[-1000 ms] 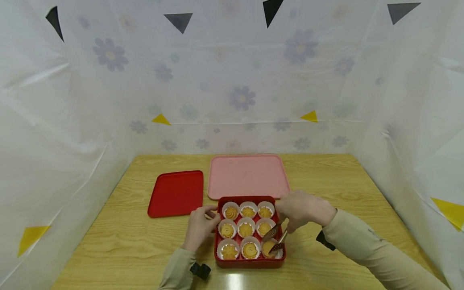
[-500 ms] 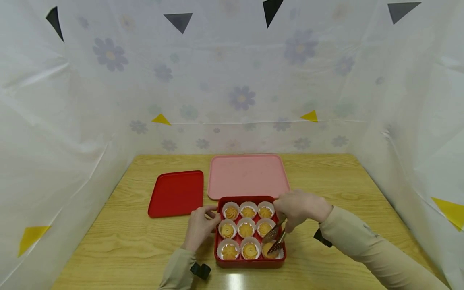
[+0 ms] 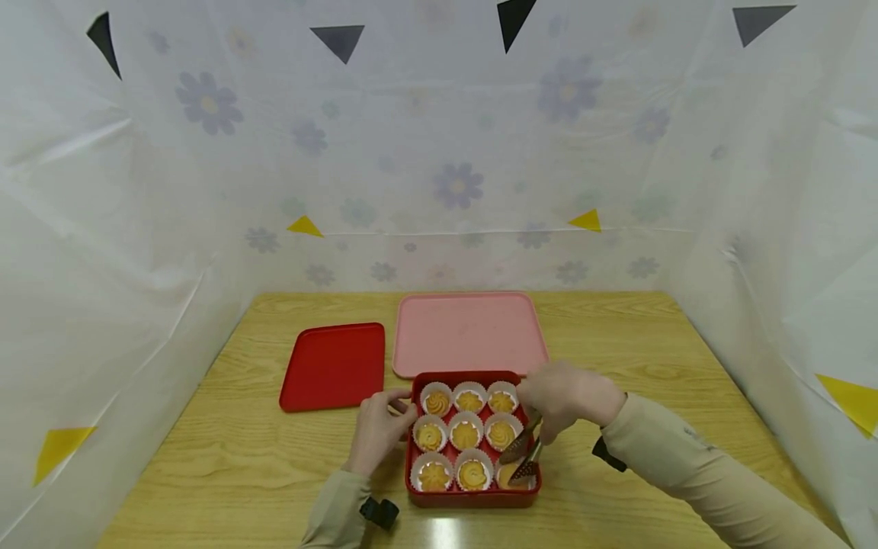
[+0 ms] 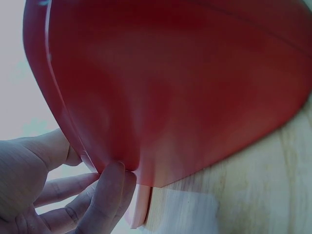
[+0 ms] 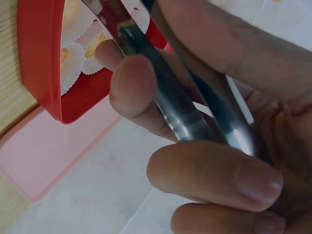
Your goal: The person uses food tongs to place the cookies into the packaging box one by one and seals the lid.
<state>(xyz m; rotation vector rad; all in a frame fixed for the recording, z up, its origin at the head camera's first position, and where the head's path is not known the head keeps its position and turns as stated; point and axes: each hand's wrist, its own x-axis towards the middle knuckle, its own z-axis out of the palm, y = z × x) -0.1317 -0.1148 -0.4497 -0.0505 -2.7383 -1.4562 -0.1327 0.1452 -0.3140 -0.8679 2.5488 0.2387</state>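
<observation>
A red box [image 3: 473, 499] holds rows of golden piped cookies in white paper cups. My left hand [image 3: 377, 429] steadies its left side; in the left wrist view the thumb sits at the rim and the fingertips [image 4: 111, 178] press the outer wall. From the right, my right hand [image 3: 568, 395] grips metal tongs [image 5: 170, 92] with perforated ends. Those ends point down into the front right cup, spread over its cookie [image 3: 506, 474], partly covering it. In the right wrist view the tong arms run between thumb and curled fingers.
Behind the box lies a pink tray [image 3: 469, 335]. A flat red square tray or lid [image 3: 334, 367] rests to the left of it. The wooden table [image 3: 617, 335] is enclosed by white flowered sheeting [image 3: 384, 152] at the back and sides.
My right hand has shifted slightly left, and the tongs' ends have moved a little over the front right cookie. The left hand and the box stay where they were.
</observation>
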